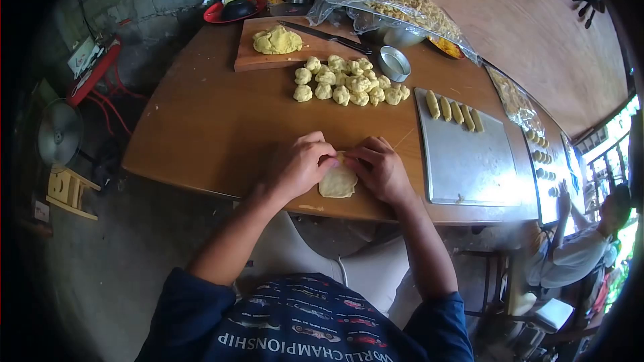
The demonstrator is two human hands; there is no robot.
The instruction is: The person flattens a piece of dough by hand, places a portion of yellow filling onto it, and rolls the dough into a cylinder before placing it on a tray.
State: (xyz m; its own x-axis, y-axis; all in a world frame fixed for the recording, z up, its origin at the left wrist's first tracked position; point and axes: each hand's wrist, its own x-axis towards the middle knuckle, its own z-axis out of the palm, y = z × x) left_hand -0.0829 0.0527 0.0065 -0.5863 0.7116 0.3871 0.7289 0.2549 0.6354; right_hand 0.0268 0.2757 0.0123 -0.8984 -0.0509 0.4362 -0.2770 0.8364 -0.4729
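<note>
A flattened piece of pale dough point(337, 184) lies on the wooden table near its front edge. At its far end, my left hand point(309, 163) pinches the edge from the left, and my right hand point(380, 166) pinches it from the right, the fingertips almost meeting. Both hands have closed fingers on the dough. Just beyond them sits a cluster of several dough balls point(341, 82). To the right, a metal baking tray point(463, 167) bears a row of several rolled dough logs point(455, 112) at its far end.
Behind the balls, a wooden board point(248, 57) carries a yellow dough mound point(278, 40) and a long knife point(325, 36). A round metal tin point(394, 64) stands nearby. Plastic-covered food point(409, 3) is at the back. Another person point(577, 248) sits at the far right by more trays.
</note>
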